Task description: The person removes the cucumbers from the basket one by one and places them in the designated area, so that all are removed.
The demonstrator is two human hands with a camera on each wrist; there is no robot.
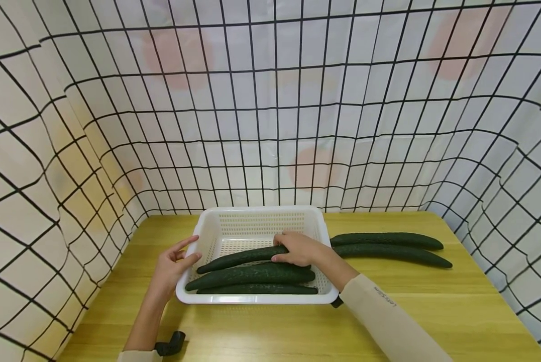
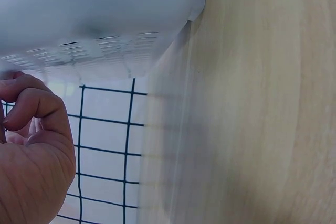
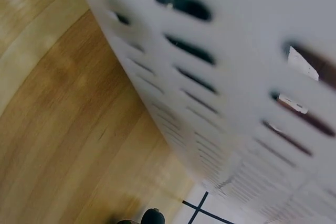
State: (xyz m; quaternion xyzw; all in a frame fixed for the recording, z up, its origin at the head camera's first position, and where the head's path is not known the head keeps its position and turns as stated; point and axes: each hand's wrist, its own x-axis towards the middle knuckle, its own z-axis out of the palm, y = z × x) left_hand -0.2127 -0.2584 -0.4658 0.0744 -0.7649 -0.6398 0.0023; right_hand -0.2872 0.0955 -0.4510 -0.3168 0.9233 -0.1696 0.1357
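Note:
A white plastic basket (image 1: 252,298) stands on the wooden table, with several dark green cucumbers lying lengthwise along its near side. My right hand (image 1: 299,249) reaches in over the right rim and grips the right part of the rearmost cucumber (image 1: 238,259), thumb on its near side and fingers beyond. Closer to the front wall lies a thicker cucumber (image 1: 252,275). At the left rim my left hand (image 1: 168,269) holds the basket lightly between thumb and fingertips. Its curled fingers (image 2: 39,106) show against the basket's outer wall in the left wrist view.
Two more cucumbers lie side by side on the table right of the basket, a rear cucumber (image 1: 397,240) and a front cucumber (image 1: 397,252). Black grid netting (image 1: 277,125) over pale cloth surrounds the table (image 1: 234,332) at the back and both sides.

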